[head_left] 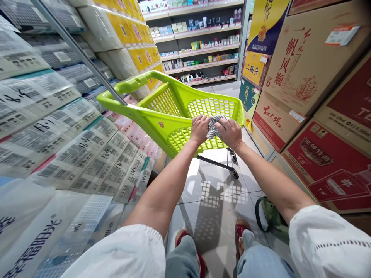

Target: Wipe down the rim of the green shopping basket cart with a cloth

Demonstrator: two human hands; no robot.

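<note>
A bright green shopping cart [179, 129] stands tilted in view ahead of me, with lattice sides and a metal handle bar. My left hand [199, 129] is closed over its near rim, with the fingertips beside a cloth. That grey-and-white striped cloth [214, 125] is bunched up between my two hands at the same rim. My right hand [231, 132] is closed around the cloth and presses it at the cart's edge. Part of the rim is hidden under my hands and the cloth.
Wrapped paper packs [81, 146] are stacked along the left. Cardboard cartons [301, 65] rise on the right. Shelves [199, 50] of small bottles and boxes stand at the back. A green bag [271, 216] lies on the tiled floor [214, 193] near my right foot.
</note>
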